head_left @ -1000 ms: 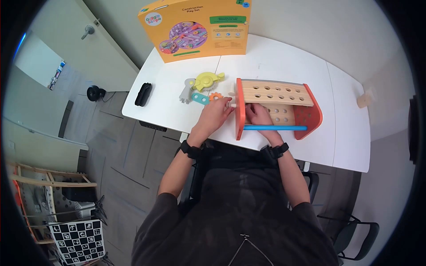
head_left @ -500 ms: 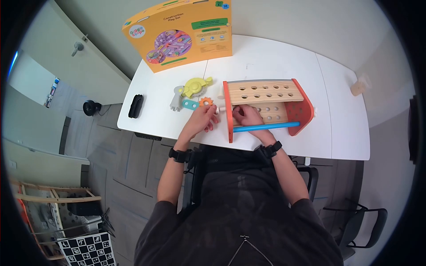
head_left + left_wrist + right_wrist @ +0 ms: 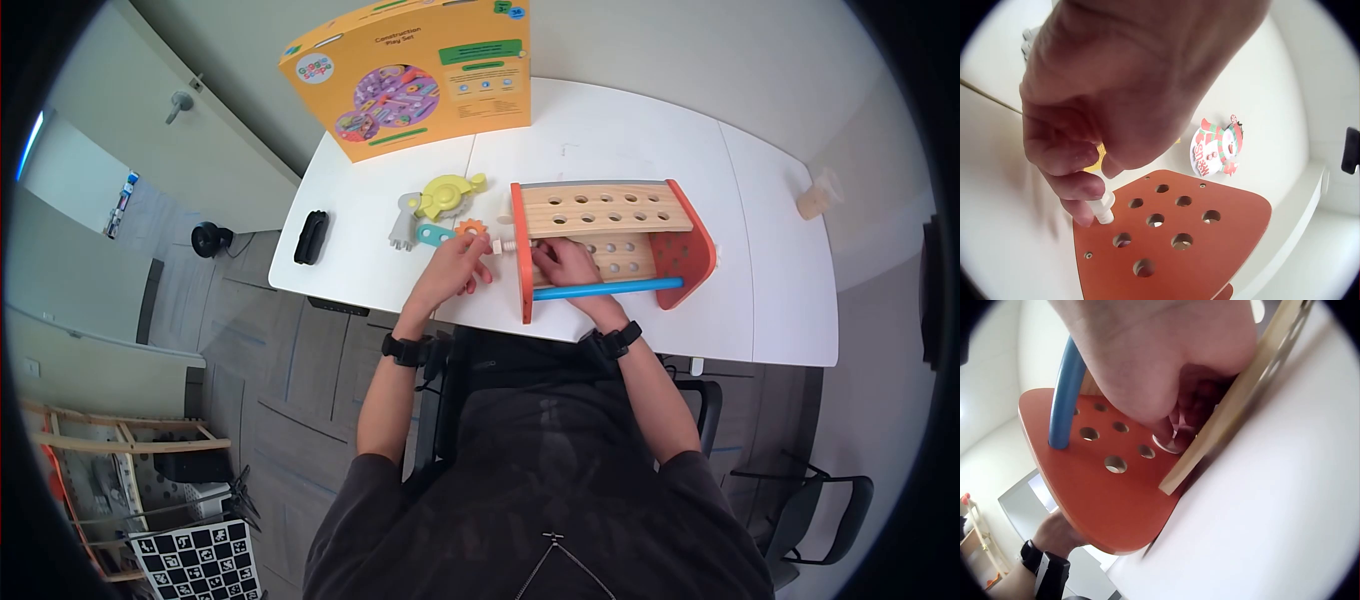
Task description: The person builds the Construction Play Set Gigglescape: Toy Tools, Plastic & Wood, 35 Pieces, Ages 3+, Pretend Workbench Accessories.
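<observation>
A wooden toy workbench with orange side panels (image 3: 522, 270) stands on the white table. In the left panel's hole sits a pale toy bolt (image 3: 1105, 209), its head sticking out on the left. My left hand (image 3: 452, 275) is beside that head, fingers loosely bent, fingertips right at it. Thumb and index finger are apart in the left wrist view. Inside the bench, under the perforated top board, my right hand (image 3: 568, 264) reaches to the inner face of the same panel. Its fingertips pinch a white ring-like nut (image 3: 1165, 444), largely hidden by the fingers.
A blue rod (image 3: 610, 289) crosses the bench's front, over my right wrist. Left of it lie an orange gear (image 3: 470, 228), a teal strip (image 3: 433, 235), a yellow toy saw (image 3: 445, 197) and a grey claw-ended tool (image 3: 404, 222). Behind stands a yellow box (image 3: 410, 90).
My left hand has loosened from the bolt and drawn slightly left, baring its head. The right hand has stayed inside the bench at the left panel. The head view has shifted.
</observation>
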Demonstrator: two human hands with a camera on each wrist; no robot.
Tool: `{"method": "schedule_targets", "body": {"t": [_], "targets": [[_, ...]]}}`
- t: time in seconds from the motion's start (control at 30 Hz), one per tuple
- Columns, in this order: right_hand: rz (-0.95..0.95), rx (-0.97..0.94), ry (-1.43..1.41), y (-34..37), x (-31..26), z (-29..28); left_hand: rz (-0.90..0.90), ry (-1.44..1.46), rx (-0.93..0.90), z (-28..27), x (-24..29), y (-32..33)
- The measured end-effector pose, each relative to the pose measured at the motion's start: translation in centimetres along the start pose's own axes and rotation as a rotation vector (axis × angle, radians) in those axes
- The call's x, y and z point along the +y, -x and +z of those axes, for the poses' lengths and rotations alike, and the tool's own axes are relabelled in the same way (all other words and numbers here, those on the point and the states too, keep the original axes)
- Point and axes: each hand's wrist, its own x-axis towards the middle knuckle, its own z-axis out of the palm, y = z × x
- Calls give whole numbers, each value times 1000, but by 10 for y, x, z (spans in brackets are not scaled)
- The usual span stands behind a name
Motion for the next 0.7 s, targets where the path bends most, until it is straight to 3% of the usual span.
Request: {"method": "schedule_targets", "body": {"t": [0.2, 0.3, 0.5, 0.6, 0.7], "targets": [[7, -8, -11, 1, -3, -2, 145, -19, 11, 9, 1, 8], [11, -16, 0, 1, -4, -2, 107, -18, 27, 9, 20, 19], [-2, -8, -6, 1, -4, -2, 5, -7, 1, 10, 1, -1], [-19, 10, -8, 1, -4, -1, 63, 4, -29, 12, -10, -8], [-6, -10, 3, -1, 3, 1, 106, 1, -28, 12, 10, 15]]}}
